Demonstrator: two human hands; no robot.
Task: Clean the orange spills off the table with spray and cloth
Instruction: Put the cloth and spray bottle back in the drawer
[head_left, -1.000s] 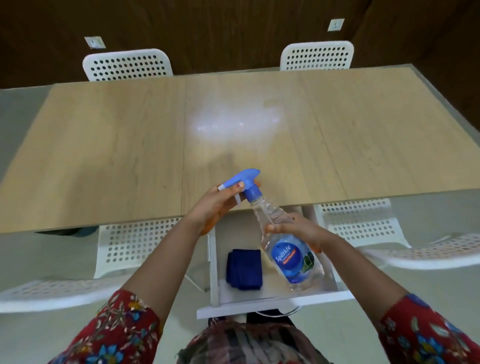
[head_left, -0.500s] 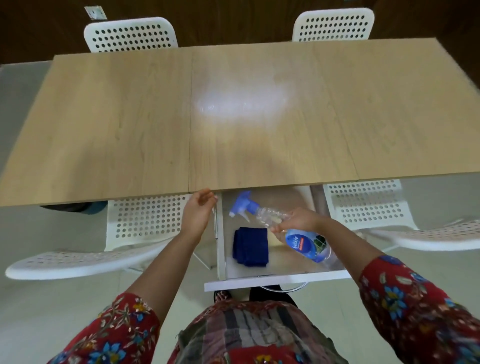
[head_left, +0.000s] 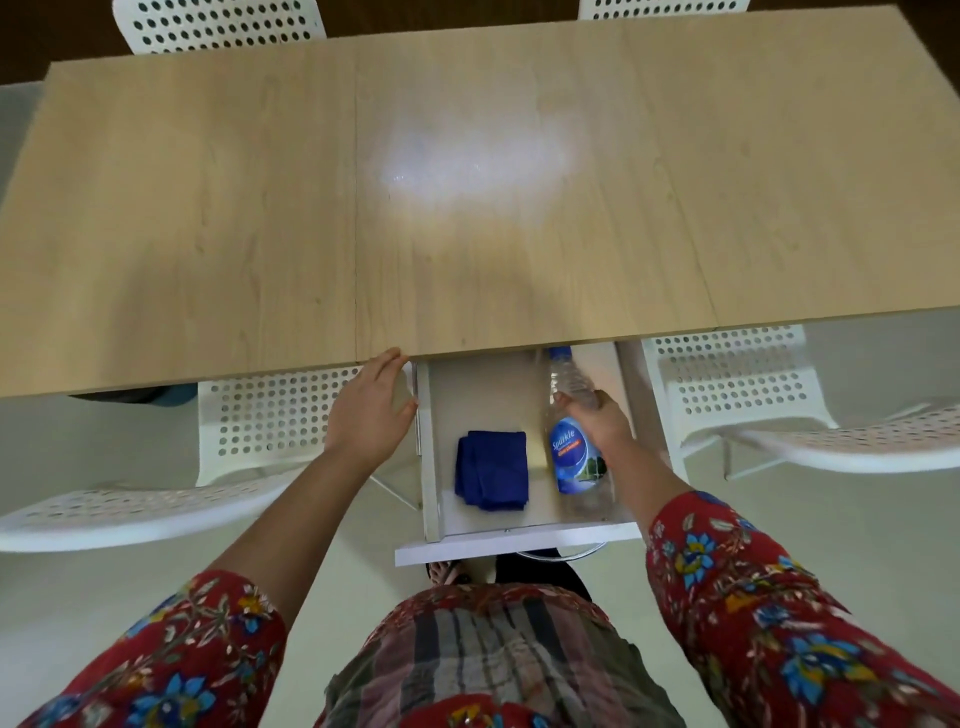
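A clear spray bottle (head_left: 574, 457) with a blue label lies lengthwise in the right half of an open white drawer (head_left: 519, 545) under the table's near edge. Its blue head is mostly hidden under the tabletop. My right hand (head_left: 597, 421) grips the bottle's upper body. A folded dark blue cloth (head_left: 491, 470) lies in the drawer's left half. My left hand (head_left: 371, 410) is held flat, fingers straight, by the drawer's left side just below the table edge. The light wooden table (head_left: 260, 208) shows a bright glossy patch at its middle; no orange spill is visible.
White perforated chairs stand tucked at the near side, one on the left (head_left: 260, 426) and one on the right (head_left: 737, 384), with two more at the far side (head_left: 218, 23). The floor is pale. My feet show under the drawer front.
The bottle went from upright above the table edge down into the drawer, and now lies lengthwise with its head under the tabletop. My left hand let go of the trigger head and moved beside the drawer.
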